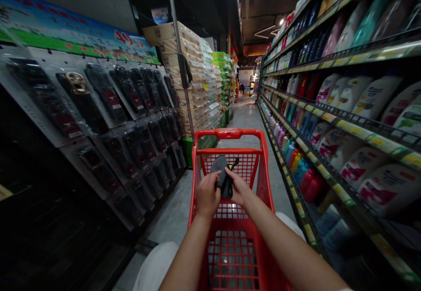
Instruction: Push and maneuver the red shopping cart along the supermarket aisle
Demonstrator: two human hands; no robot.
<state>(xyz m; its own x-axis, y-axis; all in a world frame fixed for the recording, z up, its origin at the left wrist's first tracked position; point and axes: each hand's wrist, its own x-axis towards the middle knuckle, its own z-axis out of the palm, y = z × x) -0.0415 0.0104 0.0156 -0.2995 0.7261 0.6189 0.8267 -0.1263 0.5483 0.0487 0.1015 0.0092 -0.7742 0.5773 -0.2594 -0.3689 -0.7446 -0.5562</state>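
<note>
1. Two bare hands are seen at the centre of the frame, and one dark item is held between them, above the red cart.
2. By the left hand, its fingers curled, the item is gripped from the left of the frame; by the right hand it is pinched from the right, the thumb laid on top and the other fingers mostly hidden.
3. The item's long axis is set roughly up and down in the frame, leaning slightly to the upper left, where its grey rounded end is pointed.
4. Neither hand can be called clearly nearer, since both are touching it; the grey end is reached more closely by the left fingertips, the black cord by the right thumb.
5. Bottles are shelved at right; packaged goods are hung at left.
</note>
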